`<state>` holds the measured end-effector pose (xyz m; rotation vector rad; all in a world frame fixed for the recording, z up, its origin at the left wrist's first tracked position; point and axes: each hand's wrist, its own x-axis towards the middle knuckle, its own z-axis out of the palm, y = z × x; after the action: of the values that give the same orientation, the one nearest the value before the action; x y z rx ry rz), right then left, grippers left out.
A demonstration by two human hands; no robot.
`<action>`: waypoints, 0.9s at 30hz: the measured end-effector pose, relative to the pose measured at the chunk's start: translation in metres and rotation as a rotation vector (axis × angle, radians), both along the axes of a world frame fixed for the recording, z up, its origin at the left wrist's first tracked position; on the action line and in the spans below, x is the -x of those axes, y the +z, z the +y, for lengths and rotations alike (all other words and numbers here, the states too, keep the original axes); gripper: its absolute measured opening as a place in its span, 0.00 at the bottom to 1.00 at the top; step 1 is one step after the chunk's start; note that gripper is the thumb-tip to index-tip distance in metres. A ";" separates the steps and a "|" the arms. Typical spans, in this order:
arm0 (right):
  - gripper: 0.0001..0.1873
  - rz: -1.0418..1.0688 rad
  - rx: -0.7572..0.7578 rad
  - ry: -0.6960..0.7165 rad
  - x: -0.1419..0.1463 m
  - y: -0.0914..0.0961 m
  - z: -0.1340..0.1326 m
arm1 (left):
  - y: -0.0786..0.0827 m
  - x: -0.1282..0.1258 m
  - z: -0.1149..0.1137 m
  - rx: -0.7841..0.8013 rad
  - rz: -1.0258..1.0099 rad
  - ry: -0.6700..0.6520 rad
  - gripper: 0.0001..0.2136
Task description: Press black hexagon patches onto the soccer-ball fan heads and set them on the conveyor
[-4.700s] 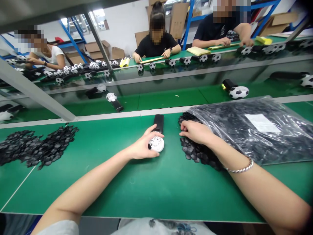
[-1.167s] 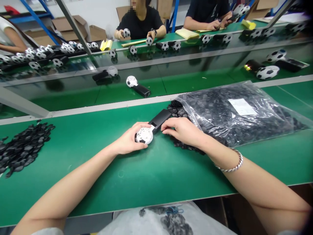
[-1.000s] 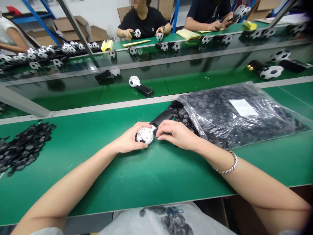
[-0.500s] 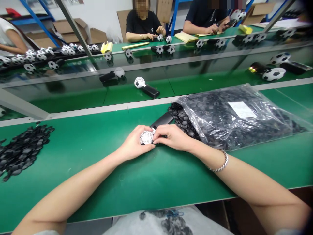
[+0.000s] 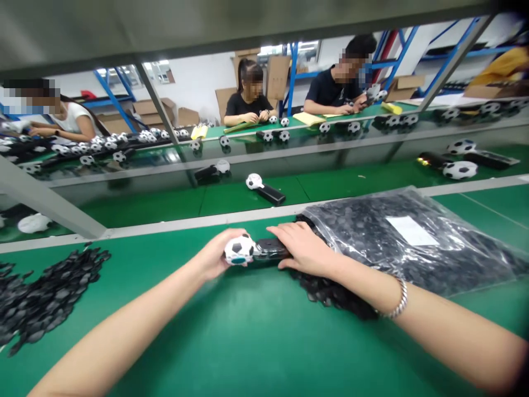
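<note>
1. Blue racks and cardboard boxes (image 5: 279, 77) stand along a white wall; before them three co-workers sit at a far bench, and a bit of yellow sleeve (image 5: 498, 69) shows at the right edge.
2. Nearer, a green bench (image 5: 215, 342) runs across, edged by a pale rail (image 5: 198, 223). Beyond the rail lie more ball-headed pieces, one of them a spare (image 5: 264, 189) close by, perhaps kept there to be within reach.
3. On the bench, between both hands and just short of the rail, is the ball (image 5: 239, 250) with its handle (image 5: 269, 249) pointing right.
4. Left hand (image 5: 215, 258): curled around the ball's left side, likely to steady it while leaving its front in sight.
5. Right hand (image 5: 308, 251): closed over the handle's far end, fingers on top and thumb on the near side; a two-ended hold like this probably gives control over turning.
6. Clear bag (image 5: 372, 237), mouth towards the hands, black chips (image 5: 330, 295) spilling out under the right forearm, seemingly for easy picking. Another heap (image 5: 45, 292) lies well apart, at left.
7. White with black patches, the ball shows a teal oval low in front; the handle is black and glossy.
</note>
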<state>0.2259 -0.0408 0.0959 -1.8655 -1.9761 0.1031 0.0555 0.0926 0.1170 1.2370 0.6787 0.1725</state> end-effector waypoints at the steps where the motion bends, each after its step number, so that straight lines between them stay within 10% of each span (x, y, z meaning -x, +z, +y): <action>1: 0.36 0.044 0.051 -0.013 -0.005 0.002 0.009 | 0.007 -0.005 0.013 0.060 -0.026 0.016 0.13; 4: 0.30 0.277 0.143 -0.142 -0.017 0.006 0.048 | 0.020 -0.028 0.064 -0.052 -0.075 0.068 0.21; 7: 0.27 0.372 0.146 -0.334 -0.025 0.005 0.098 | 0.020 -0.054 0.125 -0.486 0.059 0.270 0.24; 15: 0.23 0.130 0.018 -0.401 -0.035 -0.006 0.180 | -0.002 -0.108 0.249 -1.019 0.416 0.464 0.17; 20: 0.26 0.009 0.098 -0.166 -0.033 0.014 0.130 | -0.019 -0.113 0.274 -1.183 0.543 0.351 0.18; 27: 0.20 -0.029 0.219 -0.042 -0.009 0.016 -0.027 | -0.013 -0.115 0.253 -1.298 0.599 0.190 0.16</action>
<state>0.2349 -0.0674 0.1118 -2.0534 -2.0123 0.2926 0.1700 0.3452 0.1039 2.5176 1.2841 0.4471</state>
